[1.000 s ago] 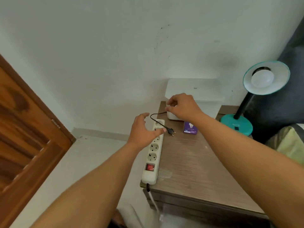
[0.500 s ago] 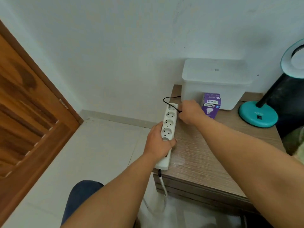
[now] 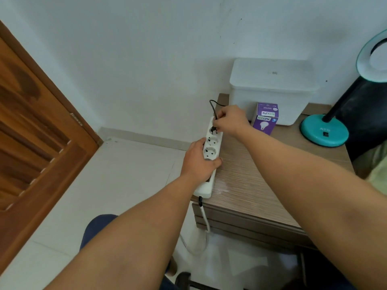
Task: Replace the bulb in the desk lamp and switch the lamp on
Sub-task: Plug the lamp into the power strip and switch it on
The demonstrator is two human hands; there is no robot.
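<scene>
A white power strip [image 3: 212, 146] lies along the left edge of the wooden bedside table [image 3: 261, 174]. My left hand [image 3: 198, 162] grips the strip around its middle. My right hand [image 3: 229, 120] pinches the lamp's black plug [image 3: 213, 129], whose pins sit at a socket near the strip's far end. The black cord [image 3: 212, 105] loops up behind that hand. The teal desk lamp [image 3: 324, 130] stands at the right; its shade [image 3: 374, 57] with a white bulb is cut by the frame edge. A purple bulb box [image 3: 265, 119] stands between my right hand and the lamp base.
A white lidded plastic box [image 3: 272, 88] sits against the wall behind the bulb box. A wooden door [image 3: 35, 132] stands at the left. The strip's white cable [image 3: 206, 222] hangs down the table's front. My knee [image 3: 98, 225] shows below.
My right hand, with the plug, has moved down onto a socket near the strip's far end. My left hand stays clamped on the strip. The view has shifted slightly.
</scene>
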